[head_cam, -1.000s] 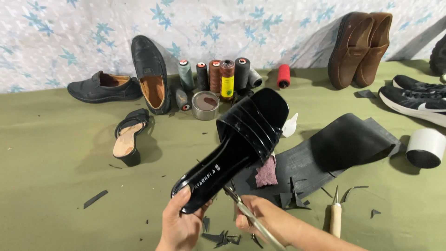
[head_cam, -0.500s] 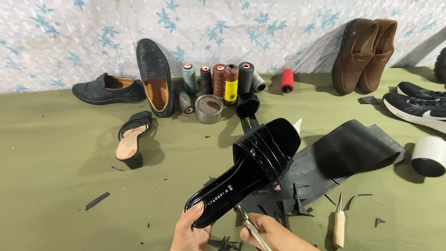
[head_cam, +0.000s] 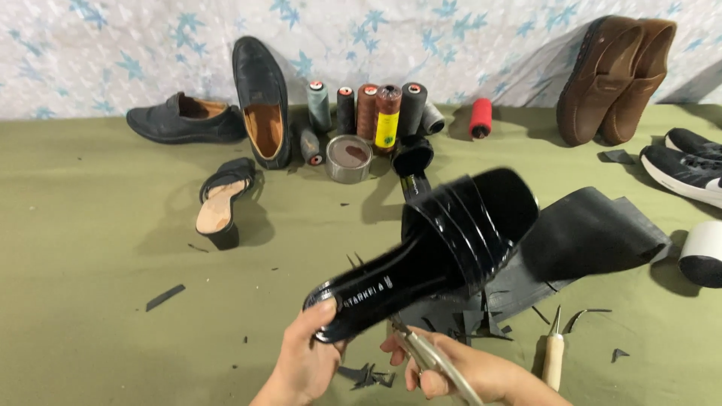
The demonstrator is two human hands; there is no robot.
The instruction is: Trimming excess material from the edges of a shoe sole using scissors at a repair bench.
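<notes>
Two hands, left hand (head_cam: 304,366) and right hand (head_cam: 459,370), grip a glossy (ribbed-strap) black sandal (head_cam: 429,252).

Black sandal (head_cam: 440,240) in left hand (head_cam: 304,365), metal pliers (head_cam: 436,361) in right hand (head_cam: 470,372)

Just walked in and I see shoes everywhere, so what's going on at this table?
A person holds a glossy black slide sandal by its heel end in the left hand, lifted above the green table. The right hand grips a metal tool under the sole. Black rubber sheet and scraps lie below; thread spools and other shoes line the back.
</notes>
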